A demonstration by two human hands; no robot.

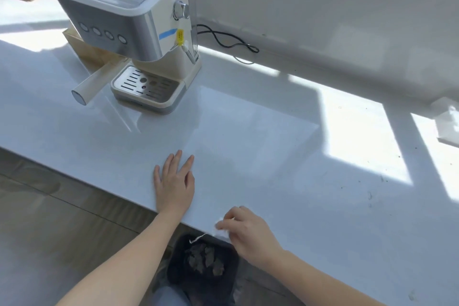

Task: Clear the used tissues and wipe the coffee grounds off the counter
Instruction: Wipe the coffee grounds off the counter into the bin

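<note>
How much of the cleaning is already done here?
Done: stained tissues lie in the bin below the counter edge. In hand: the right hand pinches a white tissue at that edge, above the bin, while the left hand rests flat on the counter. Left: dark specks on the counter's right side need wiping.

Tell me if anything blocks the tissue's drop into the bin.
Nothing visible does. The right hand holds the tissue at the edge of the counter, over the open bin on the floor; the left hand lies flat on the counter, aside.
</note>
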